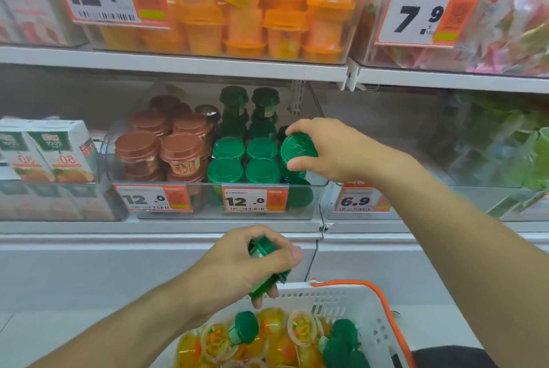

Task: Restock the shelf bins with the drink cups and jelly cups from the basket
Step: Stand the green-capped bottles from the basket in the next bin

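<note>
Hands (323, 146) (252, 260) each grip a green-lidded cup (298, 149) (265, 266).

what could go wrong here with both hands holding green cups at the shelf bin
1. The right hand holds a green cup tilted over the packed green rows in the bin; it may knock the stacked cups behind.
2. The left hand grips its cup sideways above the basket; a slip would drop it onto the jelly cups.

Glossy green plastic lids (262, 148), clear plastic bin (319, 189), white perforated plastic basket (368, 317)
</note>
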### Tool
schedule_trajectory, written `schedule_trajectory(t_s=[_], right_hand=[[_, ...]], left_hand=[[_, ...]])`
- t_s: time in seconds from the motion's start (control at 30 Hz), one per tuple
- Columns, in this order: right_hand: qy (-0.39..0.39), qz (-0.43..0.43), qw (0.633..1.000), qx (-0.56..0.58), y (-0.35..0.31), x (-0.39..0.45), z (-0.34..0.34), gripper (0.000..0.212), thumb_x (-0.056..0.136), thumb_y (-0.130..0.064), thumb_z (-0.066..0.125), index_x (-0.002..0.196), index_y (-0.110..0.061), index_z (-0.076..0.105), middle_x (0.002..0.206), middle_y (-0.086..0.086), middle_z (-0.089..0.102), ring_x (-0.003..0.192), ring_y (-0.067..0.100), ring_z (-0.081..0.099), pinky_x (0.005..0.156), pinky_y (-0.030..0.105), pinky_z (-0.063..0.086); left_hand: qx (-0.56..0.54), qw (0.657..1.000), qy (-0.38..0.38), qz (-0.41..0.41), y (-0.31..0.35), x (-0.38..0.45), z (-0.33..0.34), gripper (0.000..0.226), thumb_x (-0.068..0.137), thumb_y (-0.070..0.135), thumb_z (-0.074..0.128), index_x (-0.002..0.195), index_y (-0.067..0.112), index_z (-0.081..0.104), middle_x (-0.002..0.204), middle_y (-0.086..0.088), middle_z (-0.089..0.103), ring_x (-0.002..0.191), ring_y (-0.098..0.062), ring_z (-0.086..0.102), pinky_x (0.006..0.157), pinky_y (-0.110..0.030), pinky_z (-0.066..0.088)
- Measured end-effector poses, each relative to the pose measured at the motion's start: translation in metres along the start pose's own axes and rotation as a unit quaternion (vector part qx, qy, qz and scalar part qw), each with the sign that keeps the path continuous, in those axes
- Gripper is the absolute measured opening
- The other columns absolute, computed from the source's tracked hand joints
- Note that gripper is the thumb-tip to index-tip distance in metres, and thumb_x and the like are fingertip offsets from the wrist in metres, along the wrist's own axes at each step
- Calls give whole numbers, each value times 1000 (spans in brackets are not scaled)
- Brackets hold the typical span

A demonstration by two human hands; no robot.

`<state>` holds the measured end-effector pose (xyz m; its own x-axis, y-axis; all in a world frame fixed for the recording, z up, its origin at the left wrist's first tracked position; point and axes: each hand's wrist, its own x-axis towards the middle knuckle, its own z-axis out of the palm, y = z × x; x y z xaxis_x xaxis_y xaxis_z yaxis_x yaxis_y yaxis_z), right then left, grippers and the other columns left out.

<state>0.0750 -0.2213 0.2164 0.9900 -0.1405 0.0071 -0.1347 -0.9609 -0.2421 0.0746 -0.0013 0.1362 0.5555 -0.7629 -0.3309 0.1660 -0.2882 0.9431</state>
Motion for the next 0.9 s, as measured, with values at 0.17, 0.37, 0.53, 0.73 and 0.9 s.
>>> schedule_trajectory(t_s=[0.17, 0.37, 0.53, 0.73, 0.9], right_hand=[[-8, 5, 998, -61, 0, 13, 0, 61, 95, -30, 66, 149, -22, 37, 142, 9, 48, 119, 29, 54, 85, 29, 36], [-83, -3, 985, -148, -5, 11, 13, 54, 97, -27, 62, 146, -15, 44, 138, 11, 47, 124, 32, 46, 93, 38, 40], [-97, -12, 983, -158, -7, 11, 18, 40, 98, -26, 60, 136, -17, 52, 126, 5, 61, 113, 28, 53, 105, 43, 33], [-99, -13, 984, -151, -10, 7, 11, 51, 98, -29, 61, 145, -17, 46, 134, 6, 58, 119, 29, 53, 103, 40, 38], [33, -52, 998, -13, -17, 3, -6, 27, 100, -32, 57, 121, -18, 66, 114, -3, 68, 98, 12, 63, 86, 32, 51]], left_hand=[[-7, 999, -27, -17, -2, 8, 5, 44, 67, 44, 84, 96, 15, 70, 80, -8, 68, 69, -25, 65, 57, -35, 48], [-48, 995, -63, -53, -4, 16, 12, 50, 62, 34, 87, 103, 12, 69, 77, -9, 66, 71, -27, 63, 58, -36, 47], [-69, 996, -28, -48, -3, 21, 10, 48, 64, 30, 84, 103, 7, 68, 77, -8, 68, 67, -27, 63, 56, -36, 48], [-101, 994, -8, -27, -2, 21, 4, 56, 64, 26, 90, 111, 10, 65, 81, -9, 67, 73, -26, 65, 59, -34, 50], [-46, 995, 49, 69, 3, 16, 5, 59, 70, 15, 85, 122, 24, 58, 100, -5, 68, 77, -20, 67, 71, -33, 55]])
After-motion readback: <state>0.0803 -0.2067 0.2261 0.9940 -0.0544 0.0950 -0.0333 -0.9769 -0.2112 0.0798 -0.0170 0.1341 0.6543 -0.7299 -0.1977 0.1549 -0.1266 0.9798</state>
